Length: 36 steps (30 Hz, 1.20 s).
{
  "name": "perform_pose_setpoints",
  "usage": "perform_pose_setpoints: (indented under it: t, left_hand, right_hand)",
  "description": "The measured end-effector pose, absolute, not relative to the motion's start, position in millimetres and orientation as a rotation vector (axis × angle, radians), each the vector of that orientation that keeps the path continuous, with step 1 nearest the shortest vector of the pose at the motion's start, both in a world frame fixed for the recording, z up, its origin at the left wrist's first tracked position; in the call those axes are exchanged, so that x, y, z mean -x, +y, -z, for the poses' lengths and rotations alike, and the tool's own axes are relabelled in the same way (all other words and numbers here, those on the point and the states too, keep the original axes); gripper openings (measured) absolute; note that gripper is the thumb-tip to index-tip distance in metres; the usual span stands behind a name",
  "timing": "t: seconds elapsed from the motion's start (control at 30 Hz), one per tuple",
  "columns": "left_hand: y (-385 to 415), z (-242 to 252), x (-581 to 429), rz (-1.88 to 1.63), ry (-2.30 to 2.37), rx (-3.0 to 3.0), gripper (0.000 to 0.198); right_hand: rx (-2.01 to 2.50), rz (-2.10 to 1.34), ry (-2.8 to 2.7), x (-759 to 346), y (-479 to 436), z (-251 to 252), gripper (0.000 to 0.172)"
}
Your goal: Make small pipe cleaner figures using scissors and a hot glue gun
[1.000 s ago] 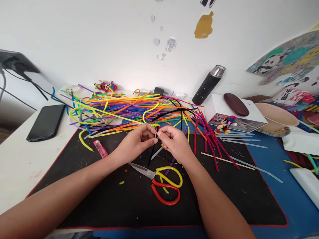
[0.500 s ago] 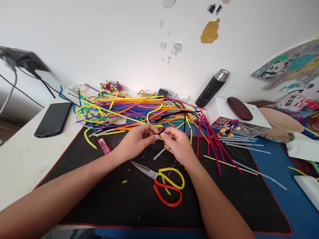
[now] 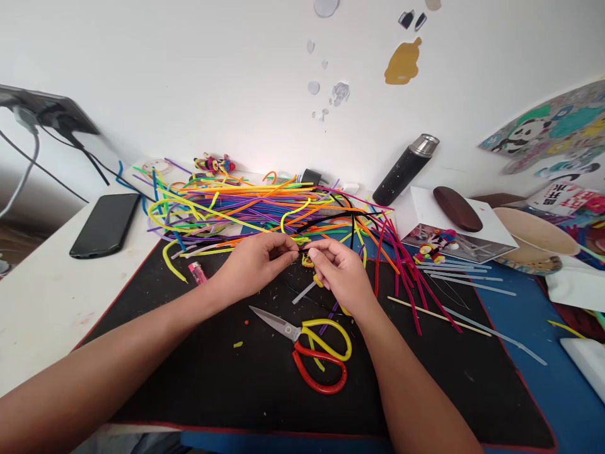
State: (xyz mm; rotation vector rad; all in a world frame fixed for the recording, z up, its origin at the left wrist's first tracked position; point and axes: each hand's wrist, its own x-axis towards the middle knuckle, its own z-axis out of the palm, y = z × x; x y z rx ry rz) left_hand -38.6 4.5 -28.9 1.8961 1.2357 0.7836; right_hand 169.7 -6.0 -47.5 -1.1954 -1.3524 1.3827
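Observation:
My left hand (image 3: 262, 260) and my right hand (image 3: 341, 268) meet above the black mat, thumbs and forefingers pinched. Between the fingertips runs a short black pipe cleaner (image 3: 304, 251), gripped at either end and mostly hidden by the fingers. Just under it shows a small yellow and dark piece (image 3: 308, 260); whether it is attached I cannot tell. Nearer to me, scissors (image 3: 292, 331) with one yellow and one red handle lie partly spread on the mat. A pink lighter (image 3: 197, 273) rests beside my left forearm.
A heap of coloured pipe cleaners (image 3: 246, 205) spans the back, with magenta ones (image 3: 413, 284) trailing right. A wooden stick (image 3: 439, 316), a black flask (image 3: 406, 169), a white box (image 3: 491, 227), small pipe-cleaner figures (image 3: 432, 247) and a phone (image 3: 104, 225) surround the black mat (image 3: 203, 378).
My fingertips have drawn slightly apart, and more of the black pipe cleaner and the yellow piece beneath shows. The whole view has shifted a little.

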Motion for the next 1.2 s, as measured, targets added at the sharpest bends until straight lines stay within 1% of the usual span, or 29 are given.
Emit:
perform_pose_setpoints:
  t: [0.17,0.37,0.73,1.03,1.2]
  left_hand:
    - [1.5,30.0,36.6,-0.732,1.263,-1.970,0.022]
    - [1.9,32.7,36.2,-0.721,1.284,-1.995,0.021]
    - [1.5,31.5,36.6,-0.795,1.201,-1.878,0.021]
    - [4.6,24.3,40.6,-0.875,1.173,-1.807,0.026]
    - [5.8,24.5,43.3,-0.881,1.151,-1.810,0.027]
  right_hand:
    - [1.215,-1.333,-1.430,-168.8,-7.2,49.0,0.031]
    - [1.225,-1.309,-1.451,-168.9,-8.2,50.2,0.030]
    - [1.216,-1.335,-1.448,-168.6,-10.0,43.4,0.038]
    - [1.186,-1.319,-1.243,-161.1,-11.3,39.6,0.042]
    - [1.295,-1.209,-1.449,-165.2,-30.1,21.5,0.042]
